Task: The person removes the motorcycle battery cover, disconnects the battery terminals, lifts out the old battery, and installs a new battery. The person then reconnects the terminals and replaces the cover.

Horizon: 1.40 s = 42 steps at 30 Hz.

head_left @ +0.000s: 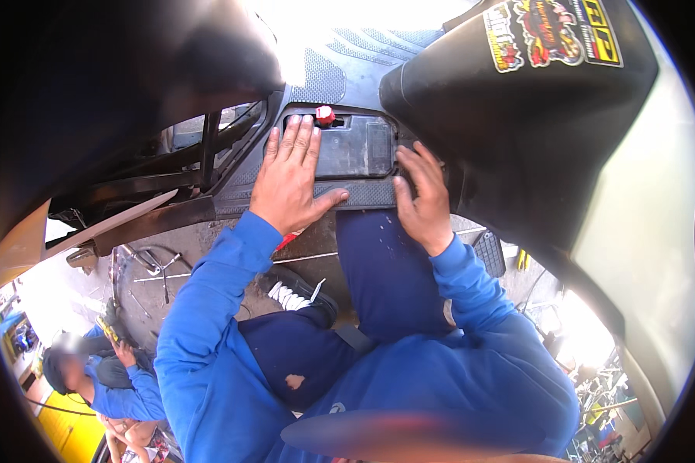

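Note:
A black battery (357,152) sits in a recess of a scooter's grey, textured floorboard (371,195). The red terminal cover (325,116) stands out at its far edge. My left hand (288,181) lies flat over the battery's left end, fingers stretched toward the far side and thumb out on the floorboard's near edge. At the opposite end, my right hand (425,199) rests by the recess's right rim, its fingers apart and slightly bent. Neither hand grips anything that I can see.
A dark body panel with stickers (550,32) rises on the right, and black frame parts (209,150) lie exposed on the left. A blue-sleeved person (123,393) sits low at left, holding a yellow tool. Scattered parts lie on the floor (197,235).

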Each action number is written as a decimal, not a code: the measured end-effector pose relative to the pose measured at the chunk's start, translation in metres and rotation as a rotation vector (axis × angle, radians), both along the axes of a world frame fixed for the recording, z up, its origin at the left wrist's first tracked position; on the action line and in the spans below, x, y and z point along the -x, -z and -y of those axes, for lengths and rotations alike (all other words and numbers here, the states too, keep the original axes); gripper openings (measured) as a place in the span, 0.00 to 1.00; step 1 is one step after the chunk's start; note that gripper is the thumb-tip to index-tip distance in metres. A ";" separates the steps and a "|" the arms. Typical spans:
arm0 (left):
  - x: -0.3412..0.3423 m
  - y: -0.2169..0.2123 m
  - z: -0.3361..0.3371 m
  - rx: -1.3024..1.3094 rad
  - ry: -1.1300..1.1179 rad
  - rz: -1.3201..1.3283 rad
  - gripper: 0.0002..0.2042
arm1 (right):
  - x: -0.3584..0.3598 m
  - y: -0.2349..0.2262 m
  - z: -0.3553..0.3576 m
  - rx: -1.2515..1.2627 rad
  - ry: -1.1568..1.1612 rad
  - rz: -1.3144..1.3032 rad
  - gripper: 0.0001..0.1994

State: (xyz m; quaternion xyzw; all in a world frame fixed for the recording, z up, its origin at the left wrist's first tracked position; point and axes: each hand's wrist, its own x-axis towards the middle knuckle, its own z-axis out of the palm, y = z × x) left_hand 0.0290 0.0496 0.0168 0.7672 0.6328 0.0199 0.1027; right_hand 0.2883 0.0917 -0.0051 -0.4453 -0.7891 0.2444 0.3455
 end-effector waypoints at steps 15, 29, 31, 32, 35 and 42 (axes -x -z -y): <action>-0.004 -0.011 0.001 0.105 0.011 -0.104 0.71 | 0.116 -0.003 -0.066 0.603 0.036 -1.078 0.28; -0.007 -0.016 0.001 0.107 0.004 -0.178 0.68 | 0.101 0.013 -0.066 0.513 -0.095 -0.998 0.26; -0.007 -0.014 0.003 0.102 0.001 -0.172 0.69 | 0.092 0.014 -0.064 0.443 -0.028 -0.916 0.23; -0.007 -0.013 0.005 0.041 -0.002 -0.154 0.69 | 0.084 0.011 -0.066 0.367 0.003 -0.793 0.20; -0.005 -0.007 0.017 -0.197 0.046 -0.081 0.55 | 0.077 -0.003 -0.075 0.160 0.014 -0.507 0.08; -0.001 0.003 0.020 -0.356 0.158 -0.020 0.40 | 0.105 -0.011 -0.080 0.261 -0.242 0.002 0.13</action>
